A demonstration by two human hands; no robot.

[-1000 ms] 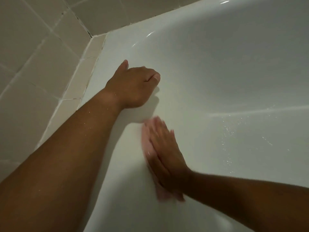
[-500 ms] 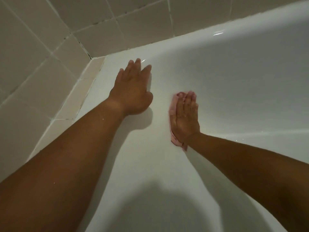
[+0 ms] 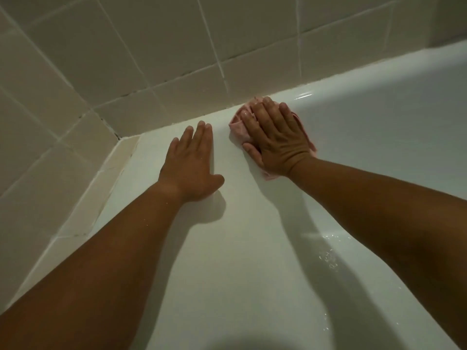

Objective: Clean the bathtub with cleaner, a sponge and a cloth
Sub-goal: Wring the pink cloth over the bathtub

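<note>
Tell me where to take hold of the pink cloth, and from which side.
Pinch the bunched folds of the pink cloth that stick out on the thumb side of the right hand, coming from above. It lies crumpled on the bathtub rim, pressed under that flat hand, so only those raised folds give a hold.

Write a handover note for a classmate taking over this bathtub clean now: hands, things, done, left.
Left hand: open, flat on the bathtub rim near the corner.
Right hand: flat, pressing the pink cloth on the rim by the wall tiles.
Cleaner, sponge: not in view.
Done: cloth wiping under way; extent unclear.
Left: probably wipe the water droplets lower down.
</note>
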